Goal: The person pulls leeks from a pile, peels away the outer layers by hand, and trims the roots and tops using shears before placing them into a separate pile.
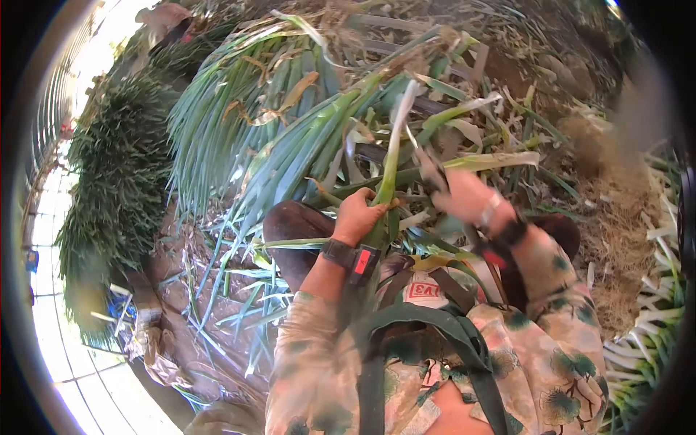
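Note:
My left hand [359, 216] is closed round a long green onion [395, 148], whose white end points up and away from me. To its right, my right hand [464, 192] is closed on a knife [428, 167]; the hand is slightly blurred. The thin blade points up and left, close beside the onion's pale stalk. A large heap of green onions [246, 123] lies beyond my left hand, leaves fanning to the left and toward me.
Loose leaves [250, 308] litter the soil at left. A dark green stack [119, 174] stands farther left, with another person [165, 20] behind it. Trimmed white-stalked onions [645, 348] line the right edge, beside a pile of roots [616, 254]. My knees flank my hands.

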